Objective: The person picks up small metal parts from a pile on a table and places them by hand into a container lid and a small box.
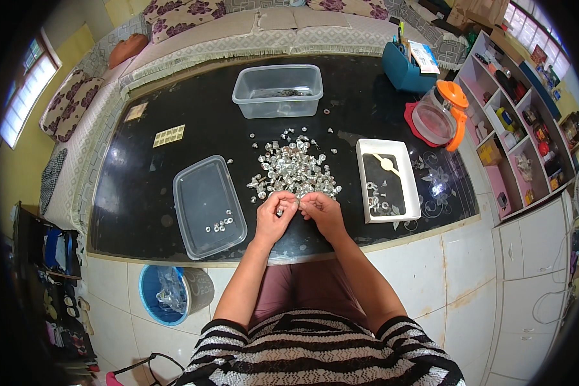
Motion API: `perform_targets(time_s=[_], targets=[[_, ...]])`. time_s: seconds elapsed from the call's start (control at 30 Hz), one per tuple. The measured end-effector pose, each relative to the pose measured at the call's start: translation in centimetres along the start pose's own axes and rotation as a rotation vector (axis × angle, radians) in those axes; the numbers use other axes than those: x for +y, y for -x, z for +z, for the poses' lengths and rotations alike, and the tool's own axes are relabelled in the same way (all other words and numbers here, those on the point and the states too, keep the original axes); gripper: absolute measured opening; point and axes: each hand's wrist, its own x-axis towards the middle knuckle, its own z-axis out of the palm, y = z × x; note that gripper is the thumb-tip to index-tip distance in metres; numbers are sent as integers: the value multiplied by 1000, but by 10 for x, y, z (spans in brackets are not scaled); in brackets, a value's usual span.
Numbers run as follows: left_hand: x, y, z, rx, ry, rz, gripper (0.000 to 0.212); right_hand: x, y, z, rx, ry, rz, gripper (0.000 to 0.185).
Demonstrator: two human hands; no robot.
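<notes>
My left hand [276, 217] and my right hand [322, 212] meet at the fingertips over the near edge of a pile of small metal hardware [296, 166], which looks like screws and nuts. Both pinch a tiny piece of metal hardware [298, 201] between them; its exact kind is too small to tell. To the left lies a clear plastic lid [205, 193] with several nuts [217, 228] on it. On the right, a white shallow box [412, 193] holds several loose metal pieces and a cream-coloured strip with a round middle. A clear plastic tub [277, 108] stands beyond the pile.
The black glossy table [140, 202] also bears a yellowish sheet [169, 135], a glass jug with an orange lid [436, 116] on a red mat, and a teal holder [400, 67]. A blue-rimmed bin [164, 294] stands below the table's near edge. Shelves [511, 125] are at the right.
</notes>
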Motion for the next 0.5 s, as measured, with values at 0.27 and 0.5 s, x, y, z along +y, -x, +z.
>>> perform_targets(time_s=[0.27,0.5], targets=[[3,-1,0,-3,-114,63,13,-1,0,0,14,-18,7,9],[2,0,-2,-34,-80,59,11,0,0,1,5,13,-8,10]])
